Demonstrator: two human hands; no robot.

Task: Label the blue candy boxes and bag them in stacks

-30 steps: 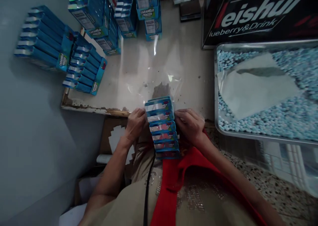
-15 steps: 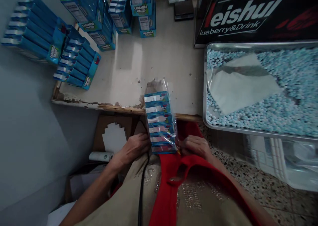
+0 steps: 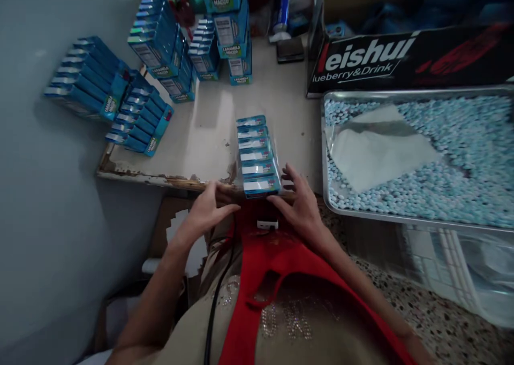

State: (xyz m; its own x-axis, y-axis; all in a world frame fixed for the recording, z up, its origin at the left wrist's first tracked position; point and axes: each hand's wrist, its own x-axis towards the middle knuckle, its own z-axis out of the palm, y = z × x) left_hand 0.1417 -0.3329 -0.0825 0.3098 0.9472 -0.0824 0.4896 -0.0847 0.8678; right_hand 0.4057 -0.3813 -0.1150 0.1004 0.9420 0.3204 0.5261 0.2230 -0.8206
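A pack of several small blue candy boxes (image 3: 259,155) in clear plastic film lies on the white table, its near end at the front edge. To its left is my left hand (image 3: 209,211), fingers at the table edge and thumb stretched towards the pack, holding nothing. My right hand (image 3: 299,202) is spread beside the pack's near right corner. Its thumb is close to that corner; whether it touches, I cannot tell. Below the pack, a small white object (image 3: 267,224) shows against the red apron (image 3: 281,247).
Stacks of blue candy boxes (image 3: 152,38) stand at the back left; another stack (image 3: 86,81) is by the wall. A metal tray (image 3: 326,194) of pale blue candies with a white sheet (image 3: 381,151) is right, before a black carton (image 3: 401,60). A worn wooden edge (image 3: 180,183) borders the table.
The pack has moved from against my body, overhanging the edge, forward onto the table. Both hands have risen towards the table edge, and their fingers have opened. The camera view has shifted too.
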